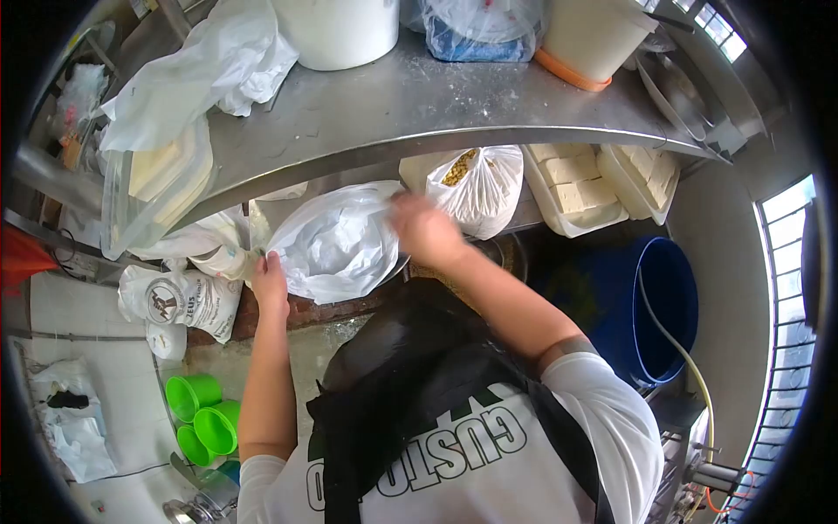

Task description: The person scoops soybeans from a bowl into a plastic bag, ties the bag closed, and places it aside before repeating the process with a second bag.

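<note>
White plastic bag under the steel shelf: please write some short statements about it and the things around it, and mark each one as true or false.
1. Both the left hand and the right hand touch the white plastic bag. True.
2. The blue barrel stands on the person's left side. False: it stands on the person's right.
3. The tied bag next to the right hand holds yellowish grains. True.
4. The green cups stand on top of the steel shelf. False: they sit low down on the person's left, well below the shelf.
5. The trays under the shelf hold pale blocks. True.
</note>
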Motion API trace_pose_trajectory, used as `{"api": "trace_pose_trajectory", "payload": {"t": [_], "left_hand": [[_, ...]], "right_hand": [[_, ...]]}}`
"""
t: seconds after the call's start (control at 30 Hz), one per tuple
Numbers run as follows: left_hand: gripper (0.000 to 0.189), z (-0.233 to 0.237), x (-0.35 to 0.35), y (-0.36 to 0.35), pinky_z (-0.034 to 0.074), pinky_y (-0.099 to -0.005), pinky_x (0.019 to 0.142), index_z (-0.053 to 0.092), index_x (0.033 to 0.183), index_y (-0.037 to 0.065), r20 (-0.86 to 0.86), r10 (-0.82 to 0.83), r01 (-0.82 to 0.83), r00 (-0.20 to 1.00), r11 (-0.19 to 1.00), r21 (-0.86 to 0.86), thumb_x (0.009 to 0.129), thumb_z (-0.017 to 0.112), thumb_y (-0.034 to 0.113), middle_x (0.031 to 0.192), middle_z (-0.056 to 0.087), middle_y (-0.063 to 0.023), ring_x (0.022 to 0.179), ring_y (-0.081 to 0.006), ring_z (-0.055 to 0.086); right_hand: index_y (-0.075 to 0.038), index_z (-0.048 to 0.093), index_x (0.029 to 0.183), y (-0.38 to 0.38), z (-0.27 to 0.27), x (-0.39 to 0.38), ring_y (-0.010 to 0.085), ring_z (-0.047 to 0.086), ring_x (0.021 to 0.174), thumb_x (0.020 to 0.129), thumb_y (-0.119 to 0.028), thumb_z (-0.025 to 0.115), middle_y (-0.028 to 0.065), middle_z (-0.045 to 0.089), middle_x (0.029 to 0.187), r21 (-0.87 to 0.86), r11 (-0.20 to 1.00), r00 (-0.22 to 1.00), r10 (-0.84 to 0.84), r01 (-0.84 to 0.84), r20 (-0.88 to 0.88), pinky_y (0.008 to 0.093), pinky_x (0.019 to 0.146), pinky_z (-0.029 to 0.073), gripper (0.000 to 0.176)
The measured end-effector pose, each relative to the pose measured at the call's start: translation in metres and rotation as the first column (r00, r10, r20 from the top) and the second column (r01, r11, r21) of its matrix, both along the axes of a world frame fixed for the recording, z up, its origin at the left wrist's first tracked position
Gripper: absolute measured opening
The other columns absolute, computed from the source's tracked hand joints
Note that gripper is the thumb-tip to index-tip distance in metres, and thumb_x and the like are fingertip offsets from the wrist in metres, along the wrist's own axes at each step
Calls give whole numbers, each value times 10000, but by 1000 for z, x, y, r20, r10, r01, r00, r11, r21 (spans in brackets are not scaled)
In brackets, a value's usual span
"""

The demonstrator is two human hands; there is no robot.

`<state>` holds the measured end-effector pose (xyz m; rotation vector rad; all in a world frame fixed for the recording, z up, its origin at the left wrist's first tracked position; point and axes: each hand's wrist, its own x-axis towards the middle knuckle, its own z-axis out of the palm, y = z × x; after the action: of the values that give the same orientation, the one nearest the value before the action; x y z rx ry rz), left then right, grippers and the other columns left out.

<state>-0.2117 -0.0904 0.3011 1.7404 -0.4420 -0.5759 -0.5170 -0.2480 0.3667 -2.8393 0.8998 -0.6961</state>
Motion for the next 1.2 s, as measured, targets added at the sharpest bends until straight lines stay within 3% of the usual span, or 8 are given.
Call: {"api": "trace_pose_trajectory", "payload": {"t": [0.07, 0.13, 0.23, 0.3, 0.6, 0.93, 1.07, 1.2], "left_hand": [[394, 6, 1, 6, 462, -365, 916, 619, 1209, -88, 86, -89, 76, 992, 987, 144, 1025, 575, 257, 1122, 683, -189, 1010, -255, 625], [425, 7, 0, 10, 461, -372, 942, 601, 1249, -104, 161, -192, 139, 968, 946, 292, 1000, 600, 241, 1136, 681, -218, 1035, -285, 637], [538, 1, -1, 8, 471, -426, 991, 544, 1333, -118, 466, -217, 102, 858, 960, 259, 937, 652, 231, 1205, 649, -269, 1108, -378, 630], [664, -3, 2, 0, 479, -487, 1024, 465, 1414, -123, 810, -248, -15, 531, 953, 302, 895, 676, 233, 1281, 609, -303, 1163, -462, 597], [585, 52, -37, -39, 520, -522, 923, 571, 1310, -40, 575, -575, 259, 582, 802, 539, 919, 706, 374, 1231, 654, -286, 1102, -467, 631], [517, 10, 15, -93, 506, -520, 940, 675, 1171, -49, 236, -269, 207, 934, 944, 255, 994, 547, 418, 1121, 696, -304, 1078, -466, 659], [517, 43, -4, -87, 496, -505, 992, 683, 1197, -28, 164, -303, 255, 939, 931, 262, 994, 547, 428, 1165, 692, -297, 1110, -449, 655], [551, 29, -18, -76, 493, -511, 1025, 666, 1278, -6, 495, -526, 294, 692, 831, 471, 996, 546, 452, 1168, 694, -292, 1141, -476, 629]], "right_hand": [[-14, 684, 1130, -40, 29, -23, 436, 640, 988, 924, -183, 678, 228, 664, 1024, -5, 950, 856, -277, 311, 437, 512, 836, 547, 266], [-2, 673, 1131, -93, 48, -52, 486, 620, 1026, 928, -166, 655, 280, 659, 1099, -115, 888, 891, -427, 446, 153, 539, 934, 502, 261], [-60, 675, 1234, -143, 33, -67, 449, 587, 1217, 951, -256, 620, 243, 652, 1290, 85, 900, 874, -436, 428, 216, 503, 1035, 473, 349], [-98, 665, 1298, -154, 26, -65, 426, 547, 1305, 964, -287, 605, 219, 632, 1362, 67, 878, 869, -479, 474, 122, 475, 1080, 452, 388], [-110, 660, 1320, -166, 8, -58, 405, 609, 1257, 854, -392, 720, 206, 670, 1320, 386, 823, 867, -488, 417, 104, 454, 1028, 494, 548], [-55, 662, 912, -69, 66, -84, 134, 587, 837, 778, 5, 677, 28, 653, 914, 628, 777, 490, -563, 40, 666, 281, 775, 458, 148], [-58, 654, 862, -26, 129, -71, 125, 567, 818, 768, -2, 685, 19, 638, 869, 569, 804, 559, -556, 174, 615, 269, 776, 445, 114], [-51, 645, 873, -15, 133, -46, 131, 573, 826, 766, -2, 691, 17, 637, 859, 607, 794, 591, -507, 35, 627, 293, 803, 468, 126]]}}
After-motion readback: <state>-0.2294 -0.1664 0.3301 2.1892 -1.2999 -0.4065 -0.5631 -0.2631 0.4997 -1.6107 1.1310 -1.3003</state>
